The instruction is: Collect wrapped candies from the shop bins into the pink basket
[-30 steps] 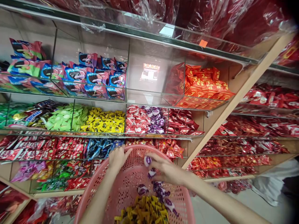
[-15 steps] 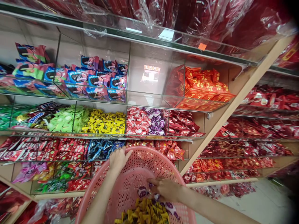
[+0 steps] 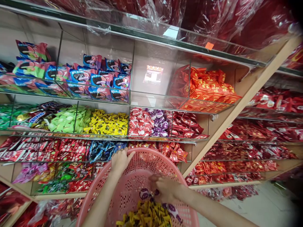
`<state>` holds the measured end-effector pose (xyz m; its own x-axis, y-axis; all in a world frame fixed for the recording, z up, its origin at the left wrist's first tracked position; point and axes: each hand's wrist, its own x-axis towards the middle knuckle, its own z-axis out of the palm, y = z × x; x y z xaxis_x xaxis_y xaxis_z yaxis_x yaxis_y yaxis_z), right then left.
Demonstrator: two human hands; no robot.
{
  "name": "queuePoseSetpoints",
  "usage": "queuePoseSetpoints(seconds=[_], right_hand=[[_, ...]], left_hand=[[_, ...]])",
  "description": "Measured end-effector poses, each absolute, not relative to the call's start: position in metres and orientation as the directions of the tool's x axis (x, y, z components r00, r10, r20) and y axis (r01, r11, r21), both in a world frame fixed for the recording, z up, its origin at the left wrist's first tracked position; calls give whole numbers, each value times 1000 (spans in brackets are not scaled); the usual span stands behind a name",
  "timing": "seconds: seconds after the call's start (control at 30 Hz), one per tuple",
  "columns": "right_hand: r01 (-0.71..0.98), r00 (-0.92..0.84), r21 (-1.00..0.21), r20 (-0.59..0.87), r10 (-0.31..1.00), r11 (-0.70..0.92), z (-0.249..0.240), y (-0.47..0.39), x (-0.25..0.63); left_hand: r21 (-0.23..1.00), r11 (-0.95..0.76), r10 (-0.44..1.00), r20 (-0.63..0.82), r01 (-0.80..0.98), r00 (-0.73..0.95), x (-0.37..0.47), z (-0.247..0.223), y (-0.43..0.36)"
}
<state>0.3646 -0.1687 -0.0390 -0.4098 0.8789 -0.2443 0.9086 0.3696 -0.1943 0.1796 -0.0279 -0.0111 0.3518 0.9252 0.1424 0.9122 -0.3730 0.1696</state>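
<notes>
My left hand (image 3: 120, 161) is closed over the far left rim of a pink perforated plastic basket (image 3: 94, 186). My right hand (image 3: 163, 186) is inside the basket, blurred by motion, its fingers bent above some purple-and-white wrapped candies (image 3: 144, 194). Whether it holds any of them cannot be made out. A purple piece shows just below its fingers. Yellow wrapped candies (image 3: 146, 214) form a pile at the near side of the basket, and another purple-and-white candy lies right of that pile.
Beyond the basket stands a shelf with clear compartments of yellow candies (image 3: 107, 123), red-and-white candies (image 3: 140, 122), purple candies (image 3: 159, 123) and orange packets (image 3: 210, 85). Blue-and-pink packets (image 3: 81, 75) sit higher left. A slanting wooden panel (image 3: 227, 119) divides off red packets at right.
My right hand has lifted slightly and its fingers have shifted over the purple candies. My left hand keeps its place on the rim. The view has turned slightly.
</notes>
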Motion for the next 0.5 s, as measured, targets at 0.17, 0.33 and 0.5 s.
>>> queuePoseSetpoints(seconds=[0.17, 0.33, 0.5], right_hand=[[927, -373, -104, -147, 916, 360, -57, -150, 339], [935, -353, -74, -266, 897, 346, -67, -139, 321], [943, -333, -96, -350, 876, 320, -62, -141, 318]], left_hand=[[158, -388, 917, 166, 908, 363, 179, -12, -28], [152, -388, 916, 169, 909, 363, 180, -11, -28], [155, -383, 920, 153, 911, 361, 180, -11, -28]])
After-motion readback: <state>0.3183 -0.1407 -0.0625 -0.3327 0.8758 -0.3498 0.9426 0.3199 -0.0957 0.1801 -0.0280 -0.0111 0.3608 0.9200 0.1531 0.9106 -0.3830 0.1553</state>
